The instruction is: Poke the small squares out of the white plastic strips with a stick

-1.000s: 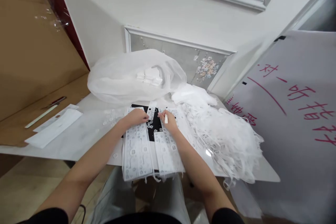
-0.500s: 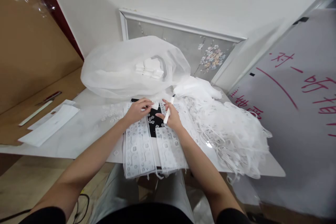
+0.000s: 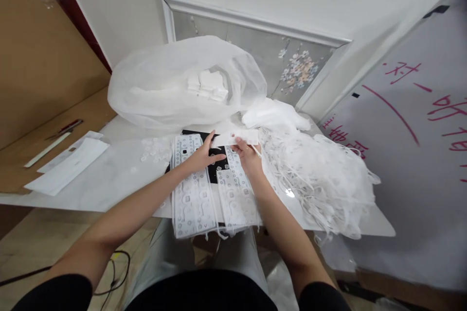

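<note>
My left hand (image 3: 204, 154) has its thumb and fingers apart, over the black sheet (image 3: 212, 175), beside the left end of a white strip (image 3: 237, 138). Pinched in my right hand (image 3: 246, 151) is that strip, with a thin white pen-like tool (image 3: 257, 151) also in the hand. Patterned white pieces (image 3: 193, 199) lie in layers at the table's front edge, partly over the black sheet. Small clear squares (image 3: 222, 167) lie on the black sheet.
A translucent bag (image 3: 153, 77) with stacked white pieces (image 3: 207, 85) stands behind. Tangled white material (image 3: 321, 180) covers the table's right. Small clear pieces (image 3: 155, 149), white sheets (image 3: 67, 167) and a cutter (image 3: 69, 127) lie left.
The white strip is now stretched out in my right hand. My left hand has opened away from the small white piece it was pinching. The view has tilted slightly.
</note>
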